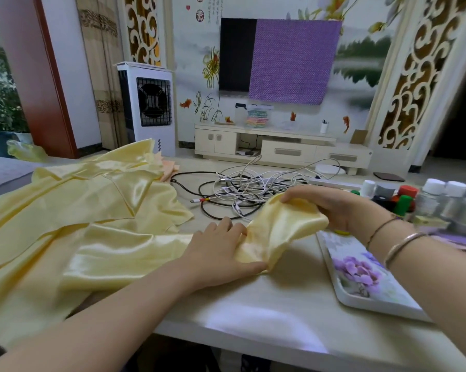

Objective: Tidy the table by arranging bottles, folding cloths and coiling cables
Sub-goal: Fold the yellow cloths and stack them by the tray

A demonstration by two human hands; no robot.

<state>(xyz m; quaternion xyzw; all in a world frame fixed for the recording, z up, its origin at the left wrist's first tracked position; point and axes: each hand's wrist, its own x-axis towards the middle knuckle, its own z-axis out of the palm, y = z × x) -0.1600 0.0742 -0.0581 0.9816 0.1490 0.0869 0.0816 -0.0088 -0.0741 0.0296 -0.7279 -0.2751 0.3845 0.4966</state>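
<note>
A pale table (266, 304) is carrying a shiny yellow satin cloth (92, 224) that is sprawling in rumpled folds over its left side and spilling past the left edge, while a flowered tray (360, 272) is lying at the right edge. A tangle of black and white cables (242, 189) is sitting toward the far edge, and a cluster of small bottles (425, 200) is standing at the far right corner. The left hand (221, 253) is pressing flat, fingers spread, on the cloth's right end near the table's middle, and the right hand (331, 208) is pinching that same end, lifting it off the surface.
</note>
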